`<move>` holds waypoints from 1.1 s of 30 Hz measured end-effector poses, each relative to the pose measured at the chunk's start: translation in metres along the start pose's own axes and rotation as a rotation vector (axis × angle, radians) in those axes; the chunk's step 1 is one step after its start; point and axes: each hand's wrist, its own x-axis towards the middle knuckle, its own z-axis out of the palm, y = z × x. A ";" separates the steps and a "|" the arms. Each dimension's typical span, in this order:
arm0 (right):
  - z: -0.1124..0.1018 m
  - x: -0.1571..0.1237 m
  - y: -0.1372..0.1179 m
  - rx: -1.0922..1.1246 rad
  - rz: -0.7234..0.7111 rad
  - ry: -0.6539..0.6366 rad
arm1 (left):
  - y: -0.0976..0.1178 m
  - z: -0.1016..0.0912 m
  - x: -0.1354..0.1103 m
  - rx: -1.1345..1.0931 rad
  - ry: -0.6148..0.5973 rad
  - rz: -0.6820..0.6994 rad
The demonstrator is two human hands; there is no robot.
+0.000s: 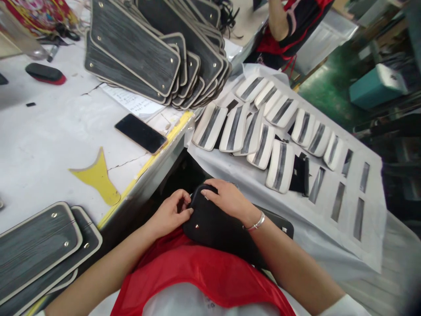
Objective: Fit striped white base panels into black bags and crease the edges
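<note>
A black panel with rounded corners and small metal studs [213, 224] lies across my lap, over the red apron [197, 267]. At its left end, my left hand [173, 213] pinches the edge between thumb and curled fingers. My right hand [228, 199] rests over the panel's upper corner, fingers bent over the far edge and thumb on top. A metal bracelet [256, 223] circles my right wrist. The panel's underside is hidden, and whether anything small sits in my left fingertips cannot be made out.
Grey panels with pale edges [131, 48] are piled on the left table, more panels [36, 245] at its near edge. A phone [141, 134] and a yellow template [98, 177] lie between. White striped pads [281, 166] cover a slotted sheet [348, 245]. A co-worker's arm [278, 19] shows behind.
</note>
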 end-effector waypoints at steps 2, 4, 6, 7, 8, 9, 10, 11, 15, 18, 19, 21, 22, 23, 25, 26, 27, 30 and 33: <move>0.001 0.000 -0.001 0.003 0.009 0.006 | -0.005 -0.005 0.000 -0.130 -0.070 -0.007; 0.002 0.001 -0.003 0.003 0.020 0.016 | -0.009 -0.008 -0.001 -0.261 -0.117 -0.048; 0.003 0.001 -0.006 0.000 0.035 0.017 | -0.009 -0.007 -0.003 -0.321 -0.091 -0.098; 0.003 0.000 -0.007 -0.003 0.039 0.016 | -0.008 -0.005 -0.003 -0.306 -0.052 -0.106; 0.003 0.000 -0.007 -0.008 0.041 0.014 | -0.006 -0.002 -0.003 -0.259 -0.010 -0.097; 0.002 0.000 -0.008 -0.015 0.042 0.013 | -0.003 0.000 -0.003 -0.177 0.031 -0.075; 0.002 -0.001 -0.008 -0.024 0.044 0.012 | 0.000 0.003 -0.003 -0.070 0.064 -0.048; 0.002 -0.001 -0.008 -0.031 0.045 0.013 | 0.003 0.005 -0.002 0.048 0.092 -0.022; 0.004 0.003 -0.006 -0.042 0.040 0.019 | 0.009 0.007 0.003 0.305 0.082 -0.008; 0.007 -0.001 -0.009 -0.054 0.046 0.066 | 0.006 0.007 0.006 0.249 0.025 -0.020; 0.009 -0.006 -0.012 -0.076 0.055 0.127 | 0.004 0.007 0.005 0.234 0.026 -0.019; 0.015 -0.024 -0.018 -0.143 0.046 0.282 | 0.002 0.010 0.004 0.225 0.044 -0.025; 0.019 -0.035 -0.021 -0.179 0.015 0.348 | 0.000 0.011 0.002 0.234 0.061 -0.030; 0.024 -0.047 -0.022 -0.201 -0.037 0.377 | -0.001 0.013 0.001 0.257 0.079 -0.036; 0.034 -0.071 -0.020 -0.216 -0.143 0.355 | -0.001 0.016 -0.001 0.356 0.123 -0.046; 0.038 -0.082 -0.016 -0.216 -0.171 0.329 | -0.001 0.017 -0.002 0.418 0.153 -0.040; 0.041 -0.092 -0.011 -0.217 -0.180 0.306 | 0.001 0.018 -0.002 0.477 0.192 -0.015; 0.043 -0.117 0.011 -0.229 -0.149 0.268 | 0.010 0.022 0.000 0.616 0.264 0.204; 0.036 -0.133 0.032 -0.255 -0.095 0.287 | 0.023 0.027 0.011 0.771 0.170 0.448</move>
